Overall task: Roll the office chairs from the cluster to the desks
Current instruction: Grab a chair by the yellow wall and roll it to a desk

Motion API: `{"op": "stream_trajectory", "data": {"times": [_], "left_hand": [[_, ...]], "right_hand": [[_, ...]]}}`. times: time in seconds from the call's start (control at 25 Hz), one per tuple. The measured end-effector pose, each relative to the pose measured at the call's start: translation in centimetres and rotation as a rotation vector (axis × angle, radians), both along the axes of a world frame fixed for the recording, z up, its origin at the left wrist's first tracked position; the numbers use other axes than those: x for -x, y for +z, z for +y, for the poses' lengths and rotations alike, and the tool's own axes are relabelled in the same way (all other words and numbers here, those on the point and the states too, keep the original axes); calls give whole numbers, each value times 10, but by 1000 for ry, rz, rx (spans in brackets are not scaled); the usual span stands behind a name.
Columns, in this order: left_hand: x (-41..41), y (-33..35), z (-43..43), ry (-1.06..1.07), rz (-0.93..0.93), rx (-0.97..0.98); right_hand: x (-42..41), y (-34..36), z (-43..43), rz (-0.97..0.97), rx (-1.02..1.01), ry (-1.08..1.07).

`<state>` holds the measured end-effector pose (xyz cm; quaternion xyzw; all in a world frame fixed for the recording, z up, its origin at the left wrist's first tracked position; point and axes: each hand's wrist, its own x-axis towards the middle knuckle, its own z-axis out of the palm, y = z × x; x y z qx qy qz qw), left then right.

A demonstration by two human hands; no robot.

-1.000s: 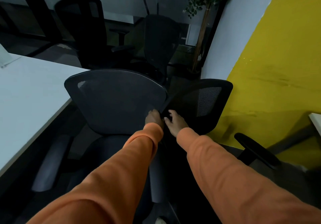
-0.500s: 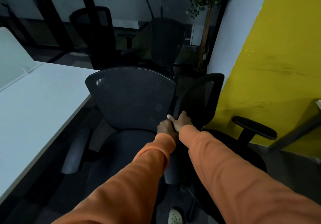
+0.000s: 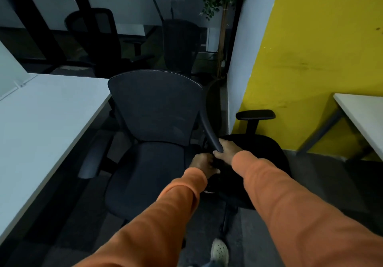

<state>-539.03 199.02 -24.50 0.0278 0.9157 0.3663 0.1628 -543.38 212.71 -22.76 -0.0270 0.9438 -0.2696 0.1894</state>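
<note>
Our right hand (image 3: pixel 225 148) is curled round the lower edge of the thin, curved backrest (image 3: pixel 209 129) of the black padded office chair (image 3: pixel 259 148), whose seat lies just right of both hands. Our left hand (image 3: pixel 202 163), just below and left of the right, has its fingers curled against something dark between the two chairs. We cannot tell whether it grips a chair part. The grey mesh-backed office chair (image 3: pixel 153 111) stands immediately left of the hands, close against the black one.

We judge several risks. Pulling by one backrest edge may spin the chair instead of rolling it. Its base may snag the grey chair's. Fingers could be nipped between the frames. A castor may clip our pale shoe (image 3: pixel 219 251) below the hands.
</note>
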Motion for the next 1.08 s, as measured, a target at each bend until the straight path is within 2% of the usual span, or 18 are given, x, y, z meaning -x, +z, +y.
{"op": "stream_trajectory", "data": {"times": [0.08, 0.2, 0.28, 0.32, 0.4, 0.48, 0.68, 0.8, 0.88, 1.0, 1.08], "left_hand": [[4, 1, -6, -52, 46, 125], [14, 15, 0, -30, 214, 75], [26, 25, 4, -34, 203, 99], [31, 28, 7, -78, 183, 171], [44, 31, 13, -253, 190, 440], [54, 32, 18, -405, 214, 559], [48, 38, 28, -663, 370, 633], [10, 26, 45, -734, 397, 565], [-20, 17, 65, -717, 443, 512], [-63, 8, 106, -646, 453, 441], [-85, 9, 130, -597, 447, 436]], "right_hand": [[-19, 3, 17, -24, -2, 38], [-44, 2, 48, -78, -53, 77], [-56, 0, 65, -125, -44, 82], [-60, -1, 74, -133, -16, 71], [-66, 5, 83, -126, 31, 75], [-67, 5, 89, -81, 58, 107], [-88, 9, 115, -130, 150, 185], [-119, 10, 147, -238, 146, 223], [-137, 14, 176, -279, 72, 237], [-148, 27, 207, -298, -309, 300], [-152, 27, 195, -275, -509, 321]]}}
